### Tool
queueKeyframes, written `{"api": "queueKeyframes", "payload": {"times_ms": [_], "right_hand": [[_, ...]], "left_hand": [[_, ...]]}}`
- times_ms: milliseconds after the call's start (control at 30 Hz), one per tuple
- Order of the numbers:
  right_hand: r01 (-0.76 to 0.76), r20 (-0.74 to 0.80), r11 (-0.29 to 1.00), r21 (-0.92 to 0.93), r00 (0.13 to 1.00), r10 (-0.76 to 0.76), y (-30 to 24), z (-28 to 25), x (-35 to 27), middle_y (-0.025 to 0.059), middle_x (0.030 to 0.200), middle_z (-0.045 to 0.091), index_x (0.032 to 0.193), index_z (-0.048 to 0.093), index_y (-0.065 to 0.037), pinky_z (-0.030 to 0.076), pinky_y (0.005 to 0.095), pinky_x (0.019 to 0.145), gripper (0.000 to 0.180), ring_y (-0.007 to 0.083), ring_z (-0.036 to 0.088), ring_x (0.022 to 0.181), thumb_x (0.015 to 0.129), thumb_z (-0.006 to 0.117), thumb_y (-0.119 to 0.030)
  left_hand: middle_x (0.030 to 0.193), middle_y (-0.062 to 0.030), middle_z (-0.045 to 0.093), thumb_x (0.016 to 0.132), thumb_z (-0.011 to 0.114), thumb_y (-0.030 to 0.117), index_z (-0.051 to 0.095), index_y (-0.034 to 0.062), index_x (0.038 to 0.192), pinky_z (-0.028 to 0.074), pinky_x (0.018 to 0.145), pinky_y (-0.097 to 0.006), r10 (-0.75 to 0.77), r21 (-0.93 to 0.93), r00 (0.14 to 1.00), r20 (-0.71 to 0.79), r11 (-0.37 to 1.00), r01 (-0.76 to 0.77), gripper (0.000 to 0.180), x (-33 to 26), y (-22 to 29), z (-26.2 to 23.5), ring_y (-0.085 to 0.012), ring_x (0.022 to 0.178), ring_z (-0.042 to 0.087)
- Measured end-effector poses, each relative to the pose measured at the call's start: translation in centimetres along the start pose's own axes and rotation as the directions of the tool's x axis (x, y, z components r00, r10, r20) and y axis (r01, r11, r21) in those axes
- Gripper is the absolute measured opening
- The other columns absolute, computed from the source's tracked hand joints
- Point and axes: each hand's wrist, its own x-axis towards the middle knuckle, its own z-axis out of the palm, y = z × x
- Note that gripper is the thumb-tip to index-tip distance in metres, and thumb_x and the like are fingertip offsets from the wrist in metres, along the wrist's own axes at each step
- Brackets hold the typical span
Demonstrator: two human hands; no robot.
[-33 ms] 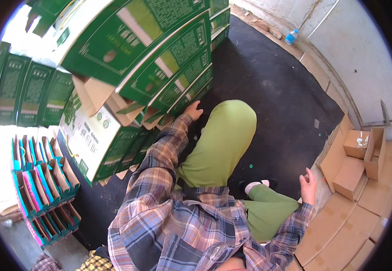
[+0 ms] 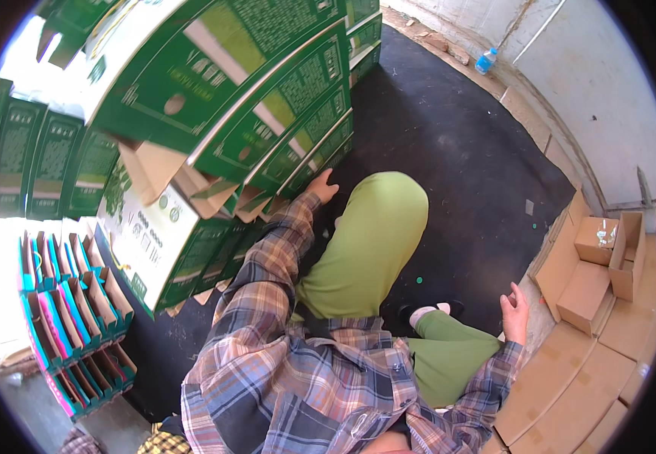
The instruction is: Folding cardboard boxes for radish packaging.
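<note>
My left hand (image 2: 323, 187) is beside the lower right end of a stack of green printed cartons (image 2: 267, 119). Its thumb and fingers are apart and nothing shows in them; whether it touches the lowest carton I cannot tell. My right hand (image 2: 516, 312) hangs past my bent green-trousered leg, fingers loosely stretched and empty. Closest to it are brown cardboard boxes (image 2: 547, 378) on the right. Below the green stack, a white-faced carton (image 2: 143, 234) stands tilted, with open cardboard flaps (image 2: 146, 170) above it.
More green cartons (image 2: 21, 155) stand at the far left. Under them is a rack-like stack of blue and pink open trays (image 2: 78, 318). Black sheeting (image 2: 457, 166) covers the floor. A blue-tinted bottle (image 2: 486, 60) lies by the white wall (image 2: 600, 98). Small open brown boxes (image 2: 587, 291) sit at right.
The green cartons appear slightly further left in the picture. Both hands keep nearly the same place and shape.
</note>
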Motion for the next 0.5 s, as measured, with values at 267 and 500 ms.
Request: {"api": "queueKeyframes", "payload": {"times_ms": [267, 500], "right_hand": [[-0.065, 0.056, 0.997, -0.041, 0.996, 0.067, -4.9, 1.2, 5.6, 0.0135, 0.129, 0.049, 0.128, 0.048, -0.004, 0.046, 0.0339, 0.09, 0.048, 0.0232, 0.056, 0.103, 0.082, 0.06, -0.009], [-0.026, 0.106, 0.999, -0.042, 0.994, 0.031, -8.0, 5.6, 10.7, 0.0121, 0.127, 0.05, 0.129, 0.047, -0.004, 0.045, 0.0337, 0.089, 0.049, 0.0229, 0.056, 0.104, 0.082, 0.058, -0.011]], "left_hand": [[0.134, -0.0246, 0.042, 0.087, 0.056, 0.023, 0.03, 0.0154, 0.142, 0.036, 0.101, -0.039, 0.088, -0.096, 0.985, -0.146, 0.99, -0.102, 0.061, 6.4, -1.7, -0.2, -0.0321, 0.125, 0.043], [0.129, -0.0182, 0.05, 0.093, 0.047, 0.026, 0.045, 0.0131, 0.133, 0.038, 0.098, -0.036, 0.138, -0.1, 0.956, -0.258, 0.981, -0.168, 0.043, 12.6, -2.9, -1.5, -0.0293, 0.119, 0.048]]}}
